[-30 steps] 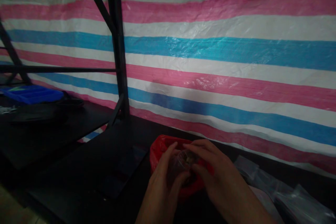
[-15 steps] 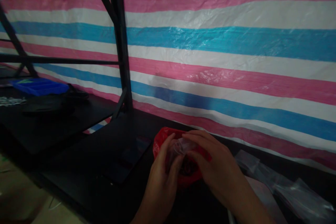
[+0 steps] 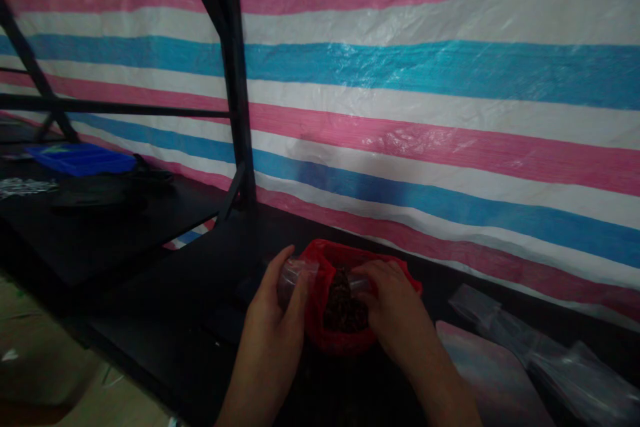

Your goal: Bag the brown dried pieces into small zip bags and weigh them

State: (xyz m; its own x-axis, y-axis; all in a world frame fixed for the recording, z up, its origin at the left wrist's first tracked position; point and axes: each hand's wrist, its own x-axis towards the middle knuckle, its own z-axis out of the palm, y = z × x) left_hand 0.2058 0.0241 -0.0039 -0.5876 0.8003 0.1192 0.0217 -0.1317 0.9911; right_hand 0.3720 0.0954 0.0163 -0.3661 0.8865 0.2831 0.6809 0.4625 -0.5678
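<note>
A red plastic bag (image 3: 320, 340) stands with its mouth open on the black table, holding a heap of small dark brown pieces (image 3: 345, 313). My left hand (image 3: 277, 313) is left of the red bag, its thumb and fingers closed around a small clear plastic bag (image 3: 295, 277). My right hand (image 3: 393, 297) reaches into the right side of the red bag with curled fingers. A clear plastic piece (image 3: 357, 283) shows at these fingertips; its exact kind is unclear, and the fingertips are partly hidden.
Flat clear plastic bags (image 3: 555, 360) lie at the right, beside a pale, rounded flat board (image 3: 490, 367). A black metal post (image 3: 235, 93) rises behind the table. A blue tray (image 3: 85, 159) sits far left. A striped sheet (image 3: 425, 127) hangs behind.
My hands have moved apart. The left has shifted left out of the red bag with the clear bag, and the right is lower at its right side, uncovering more dark pieces.
</note>
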